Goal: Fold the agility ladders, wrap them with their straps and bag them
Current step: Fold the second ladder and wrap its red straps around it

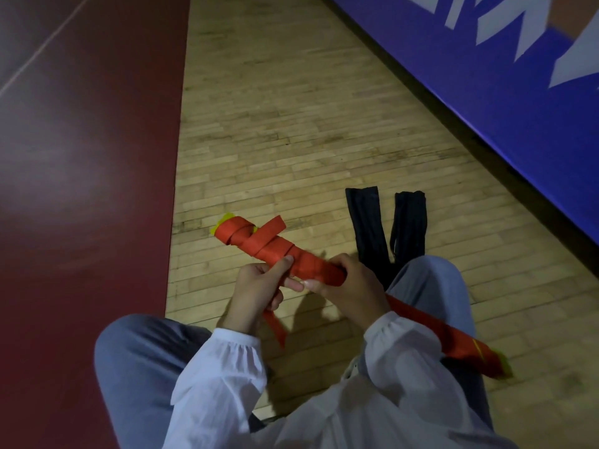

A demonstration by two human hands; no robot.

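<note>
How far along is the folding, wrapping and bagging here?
Done: one ladder is folded into a ladder bundle, with the red strap wound round most of it. In hand: the left hand and right hand grip it, and a loose strap tail hangs below. Left: securing that tail and bagging; the black bags lie flat on the floor.
</note>
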